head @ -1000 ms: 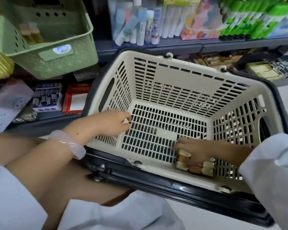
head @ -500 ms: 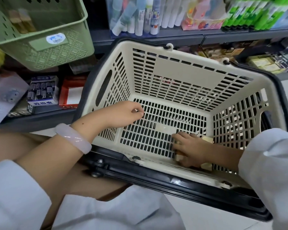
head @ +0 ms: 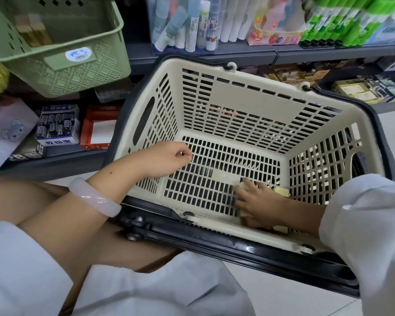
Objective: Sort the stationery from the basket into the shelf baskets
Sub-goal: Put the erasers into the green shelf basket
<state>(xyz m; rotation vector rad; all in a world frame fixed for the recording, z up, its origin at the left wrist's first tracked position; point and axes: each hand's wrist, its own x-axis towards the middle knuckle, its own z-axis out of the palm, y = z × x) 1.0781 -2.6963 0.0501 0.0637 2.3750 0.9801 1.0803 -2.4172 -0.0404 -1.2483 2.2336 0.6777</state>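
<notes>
Right hand: the right hand [head: 259, 202] lies low in the shopping basket [head: 244, 106], at its near right corner, fingers curled over a cluster of small tan-and-cream blocks [head: 282, 192]; its grip looks closed round them, though how many it holds I cannot tell.
Left hand: the left hand [head: 167, 159] rests on the basket's left wall, fingers loosely curled, holding nothing.
Basket floor: beyond the blocks, only bare slats show.
Green shelf basket [head: 62, 62]: up and left of the shopping basket, with a few similar tan sticks [head: 32, 33] inside.
Progress: judged nearly done; this last handful is left to lift out and put in a shelf basket.
</notes>
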